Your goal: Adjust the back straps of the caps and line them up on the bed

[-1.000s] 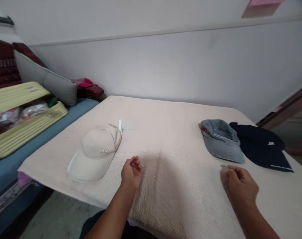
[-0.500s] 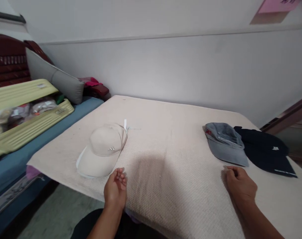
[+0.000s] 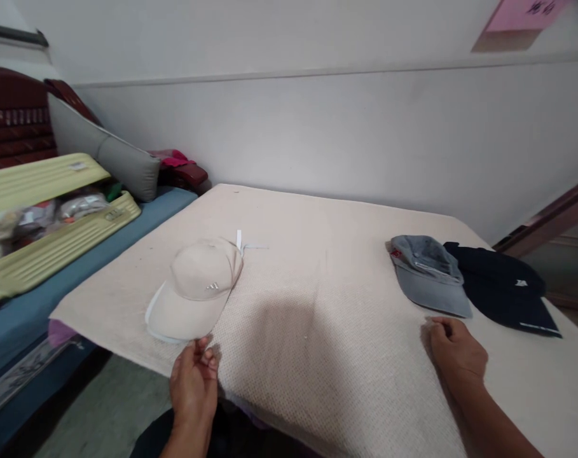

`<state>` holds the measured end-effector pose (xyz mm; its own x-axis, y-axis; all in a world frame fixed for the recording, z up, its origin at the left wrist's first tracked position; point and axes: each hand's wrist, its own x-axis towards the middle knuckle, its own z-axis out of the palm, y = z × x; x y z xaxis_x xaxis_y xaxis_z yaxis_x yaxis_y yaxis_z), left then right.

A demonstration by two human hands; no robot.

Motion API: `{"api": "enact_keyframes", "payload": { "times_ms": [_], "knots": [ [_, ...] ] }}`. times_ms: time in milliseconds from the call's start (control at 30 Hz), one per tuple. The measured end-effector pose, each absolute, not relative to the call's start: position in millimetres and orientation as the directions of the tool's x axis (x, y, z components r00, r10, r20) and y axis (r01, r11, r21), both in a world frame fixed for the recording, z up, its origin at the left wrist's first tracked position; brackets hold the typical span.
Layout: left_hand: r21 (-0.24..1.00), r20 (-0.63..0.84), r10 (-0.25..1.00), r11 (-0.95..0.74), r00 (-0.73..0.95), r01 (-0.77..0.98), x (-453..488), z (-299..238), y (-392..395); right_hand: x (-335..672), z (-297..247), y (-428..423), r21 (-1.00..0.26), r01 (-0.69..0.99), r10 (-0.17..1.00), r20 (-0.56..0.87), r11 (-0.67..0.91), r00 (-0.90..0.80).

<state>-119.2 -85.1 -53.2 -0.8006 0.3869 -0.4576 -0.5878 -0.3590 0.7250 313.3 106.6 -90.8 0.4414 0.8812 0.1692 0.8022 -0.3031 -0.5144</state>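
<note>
both of the person's hands are bare and held well apart. the left forearm rises steeply from the bottom edge, and the left hand points forward with its inner side turned to the right, its fingers loosely bent; the contact at their tips is hard to make out. the right forearm slants in from the lower right, bare too. the right hand is curled into a loose fist, knuckles up, thumb near the index finger.

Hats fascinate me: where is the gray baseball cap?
In the head view, the gray baseball cap lies at right on the cream cloth, left of the navy cap, beyond the right hand.
</note>
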Motion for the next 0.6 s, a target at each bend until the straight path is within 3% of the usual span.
{"api": "enact_keyframes", "payload": {
  "times_ms": [267,467,600],
  "knots": [
    [0.756,-0.414,0.410,-0.342,-0.813,-0.558,-119,-54,-80,316,-92,104,-0.522,0.803,0.891,0.161,-0.287,0.424],
    [0.814,-0.364,0.603,-0.164,-0.710,-0.557,-119,-29,-55,312,-88,103,-0.527,0.792,0.888,0.140,-0.307,0.437],
    [0.859,-0.325,0.607,-0.131,-0.725,-0.495,-122,-20,-40,311,-87,102,-0.548,0.785,0.887,0.157,-0.288,0.434]
  ]
}}
